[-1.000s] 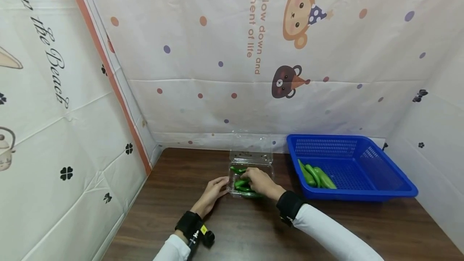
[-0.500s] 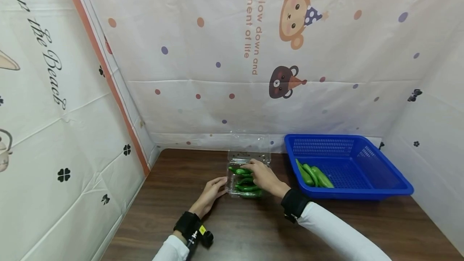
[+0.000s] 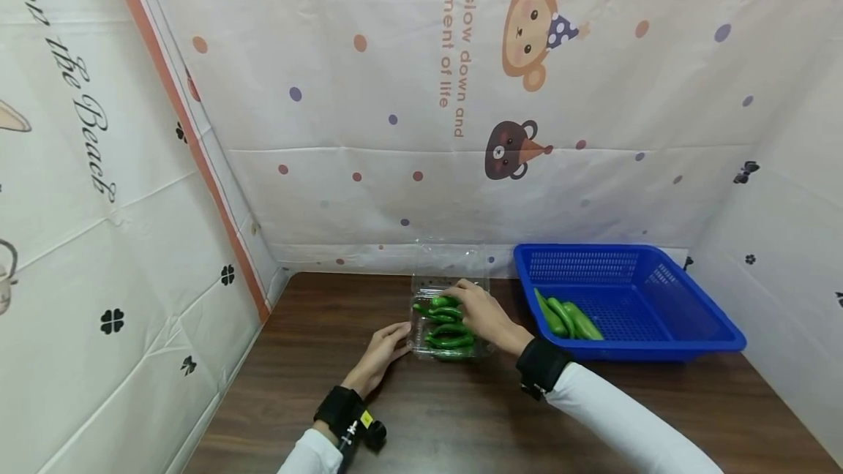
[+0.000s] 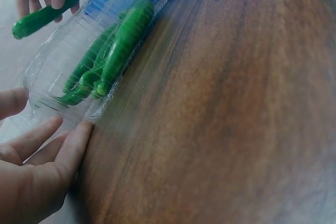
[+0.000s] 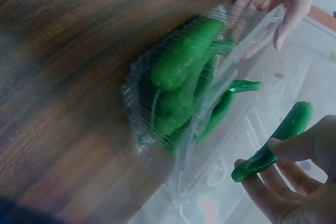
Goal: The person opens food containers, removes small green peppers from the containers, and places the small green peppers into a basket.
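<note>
The left hand [image 3: 380,352] rests on the wooden table [image 3: 408,415], fingers straight against the near-left edge of the clear plastic box [image 3: 448,320]; beside it, the right hand [image 3: 484,313] pinches one green pepper [image 5: 273,142] over the box, a grip only the wrist views show plainly; the head view hides that pepper under the fingers; farther right, the blue basket [image 3: 685,313] holds more peppers [image 3: 566,317].

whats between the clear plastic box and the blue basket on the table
Bare wooden table only. In the head view the right hand, pinching a green pepper, reaches over the clear plastic box beside that gap; the blue basket stands apart.
</note>
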